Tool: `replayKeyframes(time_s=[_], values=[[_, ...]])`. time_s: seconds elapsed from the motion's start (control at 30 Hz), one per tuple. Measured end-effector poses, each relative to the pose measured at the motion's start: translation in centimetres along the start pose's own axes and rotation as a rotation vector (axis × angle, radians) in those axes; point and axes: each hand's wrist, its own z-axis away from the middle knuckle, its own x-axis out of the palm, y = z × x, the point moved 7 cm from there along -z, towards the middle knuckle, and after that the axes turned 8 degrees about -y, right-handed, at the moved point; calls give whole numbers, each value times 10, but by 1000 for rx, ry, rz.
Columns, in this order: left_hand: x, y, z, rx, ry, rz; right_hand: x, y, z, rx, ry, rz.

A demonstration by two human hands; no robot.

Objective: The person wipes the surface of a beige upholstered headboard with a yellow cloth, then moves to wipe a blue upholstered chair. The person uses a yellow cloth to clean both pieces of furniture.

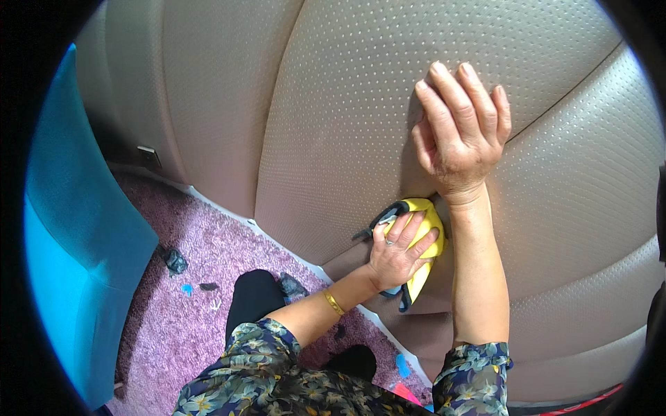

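A yellow cloth (424, 231) with a dark edging lies bunched under my left hand (398, 252). The fingers of that hand are spread over it and press it to the beige dimpled panel (333, 119), near the panel's lower part. Up and to the right is my right hand (463, 125), its back to me, with the fingers slightly bent and nothing in them. It casts a shadow on the panel; whether the fingertips touch the surface I cannot tell. The cloth's far side is partly hidden by my left hand.
A teal upholstered seat (88, 249) stands at the left. Purple carpet (171, 333) meets the panel along a pale edge strip (239, 216). On the carpet lie a crumpled dark plastic piece (175, 261) and blue scraps (187, 289). A small socket-like plate (149, 155) sits low on the panel.
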Motion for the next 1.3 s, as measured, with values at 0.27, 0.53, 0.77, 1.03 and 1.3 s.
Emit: replayKeyframes(time_s=[0.27, 0.53, 0.77, 1.03, 1.3], values=[[-69, -54, -56, 191, 170, -537, -6, 6, 6, 11, -6, -29], [-150, -149, -74, -110, 310, -438, -5, 10, 14, 29, -25, 28], [-138, -134, -88, -170, 241, -522, 0, 13, 21, 33, -10, 24], [-183, -93, -195, 181, 244, -526, 2, 17, 27, 33, -38, 25], [-193, -132, -168, 357, 204, -497, 2, 21, 36, 26, -21, 45]])
